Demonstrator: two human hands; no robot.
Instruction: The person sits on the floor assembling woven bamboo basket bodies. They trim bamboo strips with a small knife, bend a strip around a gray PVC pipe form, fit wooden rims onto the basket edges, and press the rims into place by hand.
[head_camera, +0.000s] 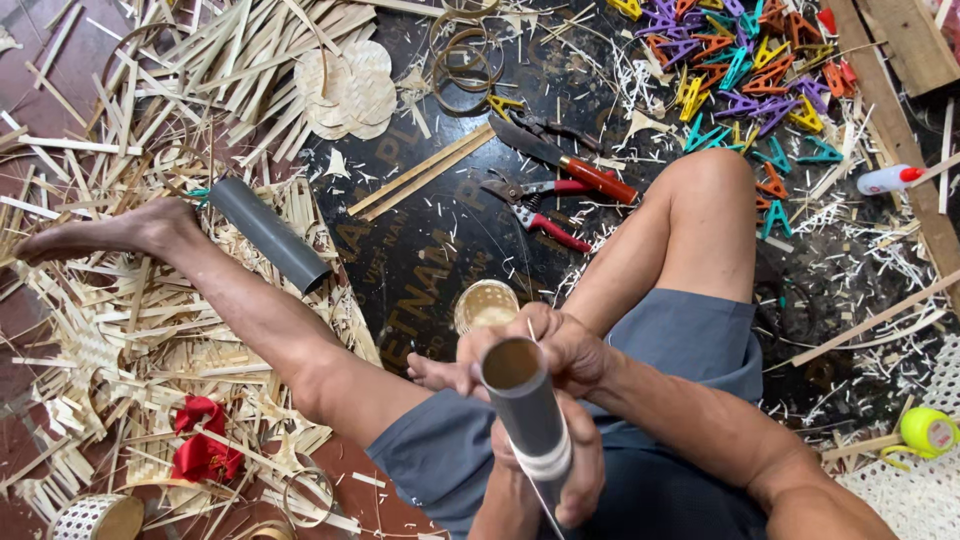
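Both my hands hold a grey plastic pipe (527, 410) that points up toward the camera, its open end (512, 364) facing me. My right hand (575, 345) wraps the pipe near that open end. Lower down, my left hand (577, 468) grips it beside a pale band (545, 465) wound around the pipe. A small woven bamboo ring (487, 304) stands on the black mat (430, 250) just beyond my right hand. My bare legs stretch out to either side.
A second grey pipe (270, 235) lies left on bamboo strips (130, 320). A red-handled knife (570, 162) and red shears (535, 207) lie on the mat. Coloured plastic clips (740, 70), bamboo hoops (465, 60), woven discs (345, 90), red bows (200, 445), a glue bottle (885, 180).
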